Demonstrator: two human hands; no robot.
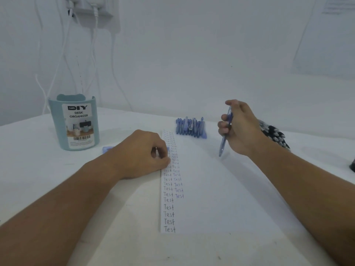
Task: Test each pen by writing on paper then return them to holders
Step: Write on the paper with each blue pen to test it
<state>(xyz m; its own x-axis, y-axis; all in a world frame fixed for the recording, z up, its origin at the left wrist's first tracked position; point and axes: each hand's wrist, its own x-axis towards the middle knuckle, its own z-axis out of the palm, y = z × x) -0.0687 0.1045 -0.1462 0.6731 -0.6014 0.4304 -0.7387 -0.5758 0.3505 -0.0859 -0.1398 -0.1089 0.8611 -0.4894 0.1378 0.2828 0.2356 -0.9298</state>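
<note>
A white sheet of paper [211, 189] lies on the table with two columns of the word "Test" down its left side. My left hand [142, 152] rests on the paper's left edge, fingers curled under, holding nothing that shows. My right hand [240, 129] grips a blue pen [223, 143] above the paper's right part, tip pointing down and lifted off the sheet. A row of blue pens [191, 126] lies beyond the paper. A pile of dark pens [274, 135] sits behind my right wrist. A teal desk organizer [75, 123] stands at the left.
White cables [92, 54] hang down the wall from a power strip [90, 8] at the top left. A small blue flat object [107, 149] peeks out behind my left hand. A dark object [352, 166] shows at the right edge.
</note>
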